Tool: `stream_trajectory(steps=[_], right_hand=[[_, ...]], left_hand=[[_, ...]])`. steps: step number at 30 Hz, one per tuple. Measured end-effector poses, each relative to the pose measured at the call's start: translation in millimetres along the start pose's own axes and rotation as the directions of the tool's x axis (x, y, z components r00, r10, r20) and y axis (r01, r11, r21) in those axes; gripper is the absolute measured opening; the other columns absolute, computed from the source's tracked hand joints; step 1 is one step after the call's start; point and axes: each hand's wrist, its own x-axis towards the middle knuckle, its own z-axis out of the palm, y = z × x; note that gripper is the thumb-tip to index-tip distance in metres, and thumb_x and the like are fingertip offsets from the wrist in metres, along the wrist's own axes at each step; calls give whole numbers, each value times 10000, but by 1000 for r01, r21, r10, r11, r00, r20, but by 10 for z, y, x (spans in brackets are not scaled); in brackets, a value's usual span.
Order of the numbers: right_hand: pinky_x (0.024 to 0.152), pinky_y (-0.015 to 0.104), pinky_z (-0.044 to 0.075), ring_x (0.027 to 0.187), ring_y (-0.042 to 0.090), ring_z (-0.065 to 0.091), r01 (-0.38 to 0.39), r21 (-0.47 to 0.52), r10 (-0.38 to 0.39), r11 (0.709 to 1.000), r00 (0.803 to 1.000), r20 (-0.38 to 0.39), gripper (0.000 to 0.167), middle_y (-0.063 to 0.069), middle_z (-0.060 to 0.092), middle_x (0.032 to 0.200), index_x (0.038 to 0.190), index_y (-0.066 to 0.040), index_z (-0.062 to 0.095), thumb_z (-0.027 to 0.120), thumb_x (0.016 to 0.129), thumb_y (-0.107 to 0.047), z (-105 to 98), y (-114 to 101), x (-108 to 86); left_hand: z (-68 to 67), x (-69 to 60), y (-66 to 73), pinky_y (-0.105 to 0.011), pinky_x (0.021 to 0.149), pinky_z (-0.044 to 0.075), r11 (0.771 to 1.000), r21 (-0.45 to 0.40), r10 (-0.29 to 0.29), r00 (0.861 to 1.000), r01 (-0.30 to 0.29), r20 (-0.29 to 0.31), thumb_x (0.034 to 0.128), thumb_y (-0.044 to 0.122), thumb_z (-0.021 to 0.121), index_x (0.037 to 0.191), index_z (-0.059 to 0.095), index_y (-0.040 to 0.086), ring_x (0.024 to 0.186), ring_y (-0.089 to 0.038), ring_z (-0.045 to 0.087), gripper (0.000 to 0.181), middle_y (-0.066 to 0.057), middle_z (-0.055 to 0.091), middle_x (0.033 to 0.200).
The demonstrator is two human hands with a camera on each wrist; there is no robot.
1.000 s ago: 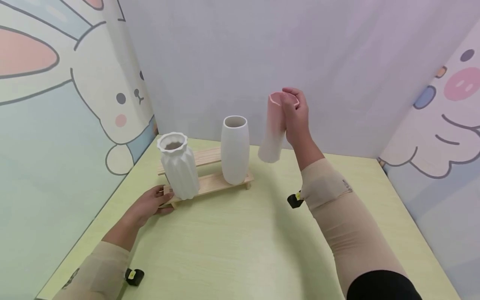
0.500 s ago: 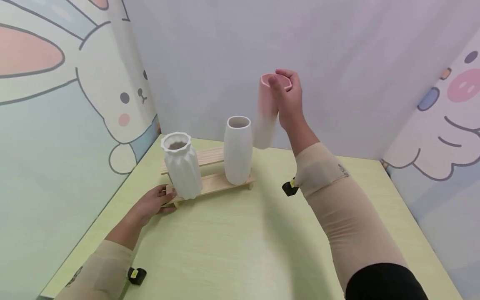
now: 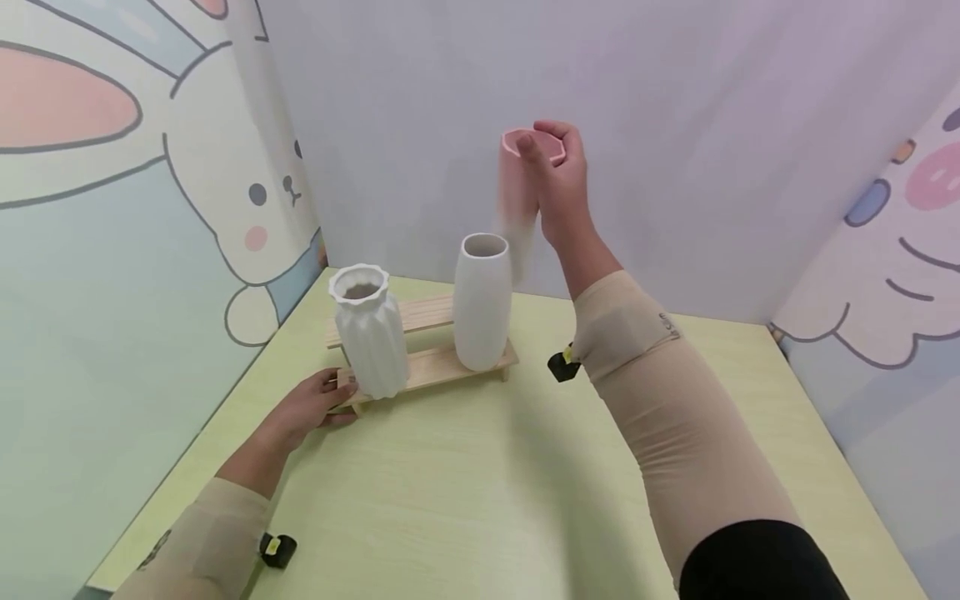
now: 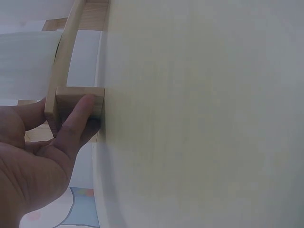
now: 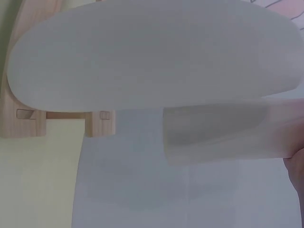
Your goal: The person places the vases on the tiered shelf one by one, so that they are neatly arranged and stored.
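Observation:
A pink-to-white vase (image 3: 518,187) is held up in the air by my right hand (image 3: 562,187), thumb and fingers round its upper part. Its lower end is partly hidden behind the smooth white vase (image 3: 482,304), which stands on the lower step of a two-step wooden rack (image 3: 431,367). In the right wrist view the pink-and-white vase (image 5: 223,130) is apart from the rack. My left hand (image 3: 311,404) grips the left end of the lower step, fingers on its wooden foot (image 4: 80,97). Beside that hand stands a ribbed white vase (image 3: 373,342) with a wavy rim.
The rack stands on a pale yellow-green table (image 3: 450,483) near the grey back curtain (image 3: 420,125). Cartoon-printed panels close in the left (image 3: 82,292) and right sides.
My right hand has lifted the pink-and-white vase and carried it left, from beside the smooth white vase to partly behind it. My left hand stays on the rack.

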Motion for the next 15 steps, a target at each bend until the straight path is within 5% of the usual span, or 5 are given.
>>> stream_trajectory(steps=[9,15], right_hand=[[775,303,578,965,210,597,-11,-18,12,1000,999,35,828,46,602,1139,1193,-182,514,874,589,-620,124,36,-16],[753,287,560,929,204,597,-2,-15,3,1000,998,58,957,50,611,1098,1192,-165,514,846,477,-707,174,63,-44]], left_hand=[[8,9,-17,-373,931,581,1000,3,0,1000,0,-14,1031,287,525,1524,189,-1,1173,-235,585,663,-254,352,1498],[26,-5,-2,-377,934,579,1000,-6,11,1000,-11,-11,1038,265,513,1522,181,-12,1179,-249,584,649,-267,343,1500]])
